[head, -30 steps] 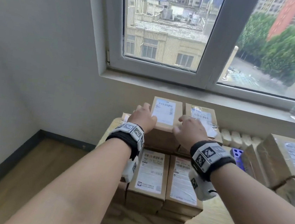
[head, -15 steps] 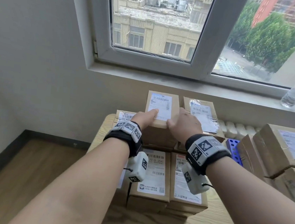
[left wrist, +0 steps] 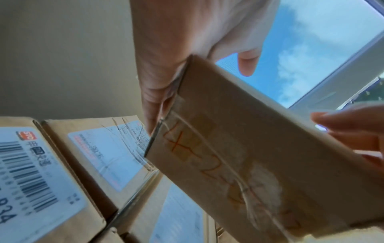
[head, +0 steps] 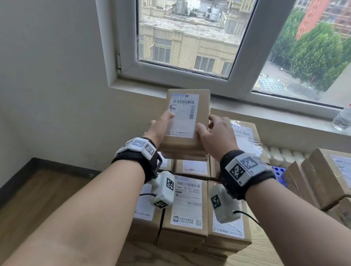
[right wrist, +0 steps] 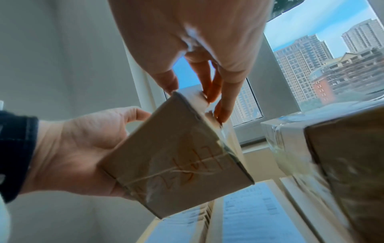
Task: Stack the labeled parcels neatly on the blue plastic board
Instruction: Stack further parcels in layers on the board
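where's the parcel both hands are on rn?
Head view, centre: the parcel is held up between the left hand and right hand, above the stacked parcels and in front of the window sill.

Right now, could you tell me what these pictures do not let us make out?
- Blue plastic board: head view, mostly hidden behind parcels and the right hand.
- Held parcel label text: too small.
- Orange writing underneath: left wrist view, blurred.

Stacked parcels (head: 185, 208) crowd the table; window sill (head: 259, 114) blocks behind
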Demonstrator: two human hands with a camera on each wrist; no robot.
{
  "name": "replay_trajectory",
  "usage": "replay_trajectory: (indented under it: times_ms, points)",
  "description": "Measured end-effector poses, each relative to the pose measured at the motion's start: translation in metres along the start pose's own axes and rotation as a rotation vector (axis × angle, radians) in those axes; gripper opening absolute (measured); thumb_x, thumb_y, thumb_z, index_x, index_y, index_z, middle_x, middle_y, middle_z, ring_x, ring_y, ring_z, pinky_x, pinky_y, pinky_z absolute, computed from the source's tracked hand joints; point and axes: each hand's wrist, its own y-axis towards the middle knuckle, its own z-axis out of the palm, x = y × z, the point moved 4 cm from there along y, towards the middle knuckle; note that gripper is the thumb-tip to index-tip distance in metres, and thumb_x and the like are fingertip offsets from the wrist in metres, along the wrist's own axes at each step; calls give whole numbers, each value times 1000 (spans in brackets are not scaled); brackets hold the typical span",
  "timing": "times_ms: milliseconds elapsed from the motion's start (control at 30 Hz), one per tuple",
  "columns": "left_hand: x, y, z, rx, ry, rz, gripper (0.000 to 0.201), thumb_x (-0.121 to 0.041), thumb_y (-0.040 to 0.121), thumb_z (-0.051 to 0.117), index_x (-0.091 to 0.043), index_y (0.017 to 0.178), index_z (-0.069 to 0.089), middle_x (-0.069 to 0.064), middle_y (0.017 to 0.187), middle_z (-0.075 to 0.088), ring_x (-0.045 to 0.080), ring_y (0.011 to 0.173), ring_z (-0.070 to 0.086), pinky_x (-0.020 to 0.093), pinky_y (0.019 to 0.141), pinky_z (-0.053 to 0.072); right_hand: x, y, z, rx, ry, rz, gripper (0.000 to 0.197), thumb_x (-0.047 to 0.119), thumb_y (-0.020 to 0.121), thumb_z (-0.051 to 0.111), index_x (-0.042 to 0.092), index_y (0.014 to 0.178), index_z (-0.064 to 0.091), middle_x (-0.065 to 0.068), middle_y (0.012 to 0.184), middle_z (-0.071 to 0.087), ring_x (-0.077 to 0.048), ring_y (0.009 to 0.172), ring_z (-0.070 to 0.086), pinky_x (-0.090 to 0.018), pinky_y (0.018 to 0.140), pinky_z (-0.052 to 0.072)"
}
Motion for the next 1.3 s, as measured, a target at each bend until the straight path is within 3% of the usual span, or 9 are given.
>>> replay_trajectory:
  times_ms: [100,233,367,500,733,800,967,1133,1300]
  points:
    - [-14,-29,5,42,-121,22,119,-73,32,82,-16,132,50,16,125,64,35,101,70,55,94,52,0,-3,-7,-42,77,1,45,35,98,49,12,137,47,-4,116,45,-15,98,47,-28,86,41]
    - [-46,-92,19,28,-209,201,105,-56,46,82,-4,129,43,18,111,68,32,95,72,49,82,59,-7,-12,-23,-121,189,6,41,35,97,51,14,133,48,-4,122,51,-15,102,51,-33,91,47]
    - [-64,-105,33,79,-255,314,108,-51,50,84,1,135,42,23,116,67,33,96,72,38,71,60,-15,-19,-47,-165,262,-37,45,41,96,51,14,132,49,-5,120,57,-18,105,58,-43,92,52]
    - [-78,-121,61,142,-272,346,116,-53,46,90,-3,138,41,25,121,65,41,106,67,57,88,55,-33,-30,-77,-140,323,-33,62,58,93,44,16,138,45,-5,125,58,-20,110,59,-46,95,52]
    - [-57,-165,159,288,-235,333,123,-52,40,93,-1,139,40,27,126,62,44,111,64,62,94,49,-106,-74,-132,-89,526,93,104,85,66,35,19,146,37,-6,133,59,-24,119,58,-48,102,47]
    - [-46,-184,191,324,-225,318,120,-52,42,92,-2,138,42,27,126,62,45,112,63,63,96,48,-134,-89,-151,-104,546,125,105,87,64,36,21,146,38,-5,131,61,-23,117,59,-48,103,46]
    - [-18,-246,263,409,-162,323,78,-48,61,77,-4,123,62,27,122,65,47,114,60,63,101,43,-190,-138,-200,-125,562,171,107,85,61,37,20,146,38,-3,127,63,-21,113,61,-46,101,48]
    - [10,-294,329,424,-146,367,74,-49,60,73,-2,116,64,30,121,63,49,113,60,63,101,44,-246,-185,-244,-138,584,203,107,86,61,38,20,146,38,-4,132,60,-22,118,59,-45,104,46]
    - [35,-337,393,464,-169,348,79,-47,55,73,1,116,63,32,124,60,41,104,62,59,102,45,-302,-219,-284,-167,654,233,101,86,62,44,23,141,45,0,129,63,-20,115,61,-46,103,47]
